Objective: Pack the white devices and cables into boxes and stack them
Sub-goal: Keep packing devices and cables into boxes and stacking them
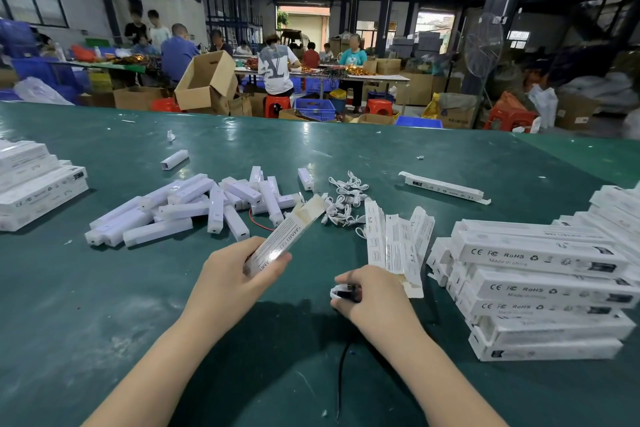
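My left hand grips a long white box that tilts up to the right, its far end flap open. My right hand is curled around a small coiled white cable just above the green table. A heap of white devices lies at centre left. Loose white cables are scattered behind the held box. Several unfolded empty boxes lie close to the right of my right hand.
A stack of packed boxes stands at the right, another stack at the far left. One flat box lies alone further back. A black cord hangs near the front edge. People work at tables beyond.
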